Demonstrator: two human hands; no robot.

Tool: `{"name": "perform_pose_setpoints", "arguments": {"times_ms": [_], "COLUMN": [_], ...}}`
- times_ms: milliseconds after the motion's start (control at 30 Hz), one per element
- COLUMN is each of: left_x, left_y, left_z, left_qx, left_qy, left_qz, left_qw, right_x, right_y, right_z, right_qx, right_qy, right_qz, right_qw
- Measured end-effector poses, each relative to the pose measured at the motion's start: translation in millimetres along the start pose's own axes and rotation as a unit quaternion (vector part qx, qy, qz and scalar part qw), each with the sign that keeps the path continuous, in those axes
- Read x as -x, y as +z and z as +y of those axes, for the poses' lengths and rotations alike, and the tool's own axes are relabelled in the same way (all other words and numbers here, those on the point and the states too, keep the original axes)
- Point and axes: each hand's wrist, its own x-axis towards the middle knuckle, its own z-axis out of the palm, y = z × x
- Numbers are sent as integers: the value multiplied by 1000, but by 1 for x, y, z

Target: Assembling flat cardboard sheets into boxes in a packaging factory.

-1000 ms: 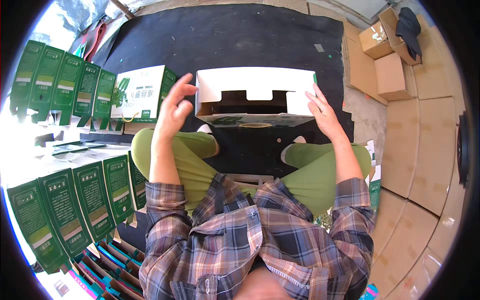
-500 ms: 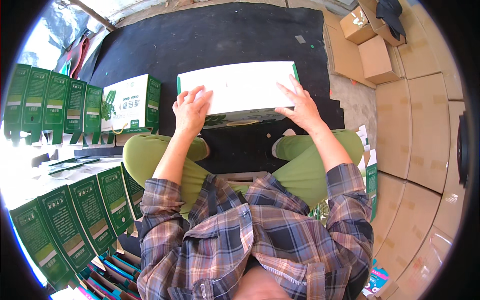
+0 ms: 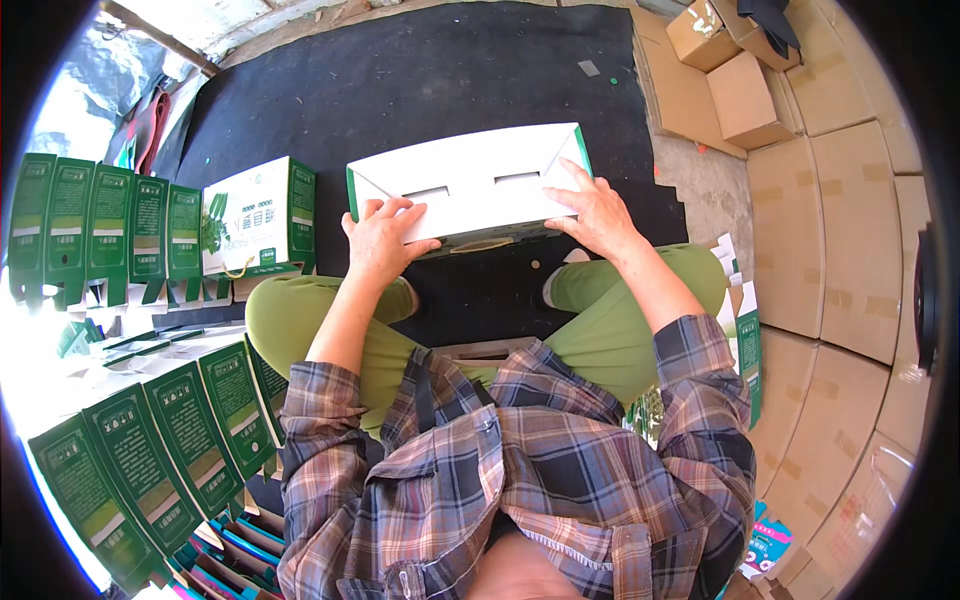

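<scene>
A white cardboard gift box (image 3: 465,180) with green ends stands in front of me, above the black mat. Two dark slots show in its white upper face, and a yellowish cord handle hangs on its shaded near side. My left hand (image 3: 380,240) grips the near left corner, fingers on the white panel and thumb along the near edge. At the near right corner my right hand (image 3: 598,215) holds the box, fingers over the top and thumb at the front edge. The inside of the box is hidden.
A similar box (image 3: 245,220) stands at left beside a row of green boxes (image 3: 110,230). More green cartons (image 3: 180,430) fill the lower left. Brown cartons (image 3: 850,240) are stacked along the right, with smaller open ones (image 3: 745,100) at the far right. A black mat (image 3: 420,75) covers the floor.
Two slots now show in the white upper face, which was plain before. My left thumb has stretched along the near edge, and my right hand has shifted slightly. The view has tilted a little.
</scene>
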Motion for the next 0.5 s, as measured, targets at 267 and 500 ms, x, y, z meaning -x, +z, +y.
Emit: {"name": "perform_pose_setpoints", "arguments": {"times_ms": [267,500], "left_x": [-8,-16], "left_y": [17,26], "left_z": [-63,-73], "left_qx": [366,701], "left_qy": [-297,-412], "left_qz": [222,-20], "left_qw": [854,582], "right_x": [-19,-23], "right_y": [3,24], "right_z": [40,64], "right_qx": [-459,-458], "right_qy": [269,353], "right_qz": [83,-112], "right_qw": [843,808]}}
